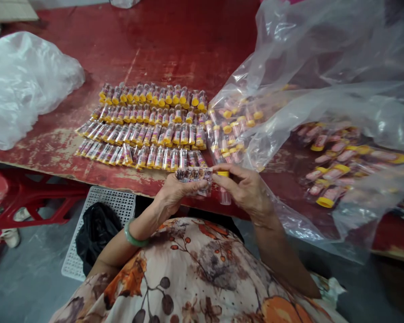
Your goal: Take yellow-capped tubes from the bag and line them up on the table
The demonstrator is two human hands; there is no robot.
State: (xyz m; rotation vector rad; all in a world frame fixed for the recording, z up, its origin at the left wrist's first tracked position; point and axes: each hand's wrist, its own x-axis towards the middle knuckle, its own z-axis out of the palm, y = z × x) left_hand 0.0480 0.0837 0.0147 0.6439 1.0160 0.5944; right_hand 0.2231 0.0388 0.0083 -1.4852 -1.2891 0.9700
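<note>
Gripping the printed piece [192, 174] in the left fingers [197, 185] and pinching the yellow-capped tube [225, 197] in the right fingers [234, 170], four o'clock from the tube rows [142, 133], beware of dropping either past the tabletop [182, 40] edge at six o'clock through a slack pinch.

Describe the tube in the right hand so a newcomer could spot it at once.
Start at the near edge of the red table, below the rows of tubes in the picture. There, the right hand holds one clear tube beside the printed sheet in the left hand. Unlike the tubes in the rows, it is held in fingers, its yellow end uppermost in the picture.
</note>
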